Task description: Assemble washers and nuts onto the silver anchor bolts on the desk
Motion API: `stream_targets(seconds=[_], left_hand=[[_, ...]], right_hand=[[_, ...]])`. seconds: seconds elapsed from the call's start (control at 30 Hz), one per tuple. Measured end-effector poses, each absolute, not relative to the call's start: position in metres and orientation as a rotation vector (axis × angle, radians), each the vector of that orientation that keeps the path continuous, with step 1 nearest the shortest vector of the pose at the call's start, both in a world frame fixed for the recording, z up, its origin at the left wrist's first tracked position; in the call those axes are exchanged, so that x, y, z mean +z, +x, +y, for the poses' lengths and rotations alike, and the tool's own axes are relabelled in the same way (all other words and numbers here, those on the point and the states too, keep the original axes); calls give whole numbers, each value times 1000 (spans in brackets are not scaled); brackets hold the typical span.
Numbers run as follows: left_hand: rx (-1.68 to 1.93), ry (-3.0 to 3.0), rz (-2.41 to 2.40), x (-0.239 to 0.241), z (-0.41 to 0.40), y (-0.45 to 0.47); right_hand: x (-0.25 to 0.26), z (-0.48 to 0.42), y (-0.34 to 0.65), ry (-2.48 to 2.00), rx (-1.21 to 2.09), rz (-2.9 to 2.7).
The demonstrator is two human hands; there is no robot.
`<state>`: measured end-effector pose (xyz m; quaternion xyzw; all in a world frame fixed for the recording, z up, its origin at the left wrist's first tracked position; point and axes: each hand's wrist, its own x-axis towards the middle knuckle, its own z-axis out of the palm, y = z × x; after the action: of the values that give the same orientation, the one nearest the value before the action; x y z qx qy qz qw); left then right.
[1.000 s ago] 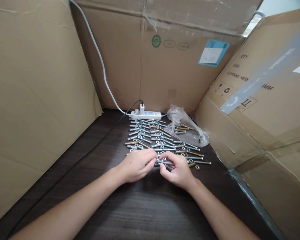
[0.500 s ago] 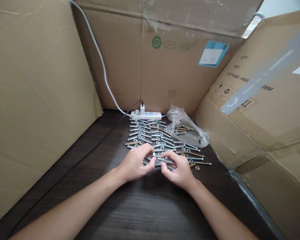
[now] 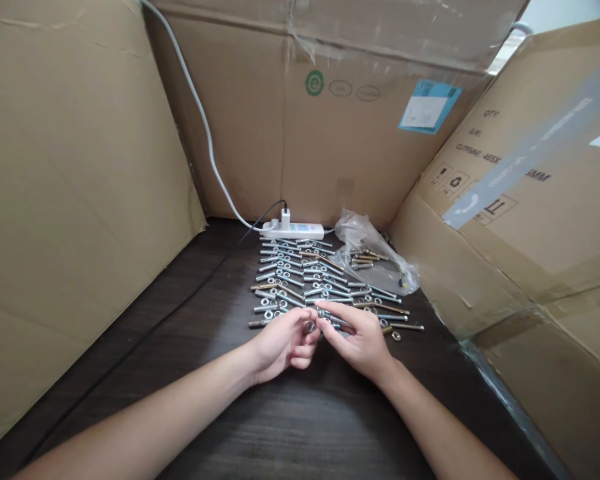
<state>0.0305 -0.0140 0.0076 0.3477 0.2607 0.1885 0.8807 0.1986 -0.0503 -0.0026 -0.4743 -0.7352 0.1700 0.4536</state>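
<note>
A metal bolt (image 3: 336, 319) lies slantwise in my right hand (image 3: 363, 333), its threaded end gripped between thumb and index finger and pointing left. My left hand (image 3: 283, 343) meets that end with pinched fingertips, palm turned partly up and the other fingers curled. A small ring-shaped metal piece, seemingly a nut (image 3: 310, 327), shows at the left fingers; whether it is a nut or a washer is hard to tell. Just beyond both hands, rows of bolts and sleeves (image 3: 289, 280) lie on the dark table (image 3: 260, 427), with loose nuts (image 3: 265, 302) and washers among them.
A white power strip (image 3: 300, 231) with a plugged-in charger stands behind the rows. Right of it lies a clear plastic bag (image 3: 363, 233) holding brass-coloured bolts. A black cable (image 3: 180, 300) crosses the table at left. Cardboard boxes (image 3: 240, 133) wall in the left, back and right.
My left hand has come down and turned palm-up, its fingertips now against the end of the bolt. The right hand has barely moved. Bolt ends at the near left are now uncovered.
</note>
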Motion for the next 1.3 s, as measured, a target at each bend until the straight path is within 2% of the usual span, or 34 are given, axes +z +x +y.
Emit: stream_targets(seconds=[1.3], left_hand=[[370,636,605,2,-9,29]], right_hand=[[-3,-49,198,-1286,512,-1825]])
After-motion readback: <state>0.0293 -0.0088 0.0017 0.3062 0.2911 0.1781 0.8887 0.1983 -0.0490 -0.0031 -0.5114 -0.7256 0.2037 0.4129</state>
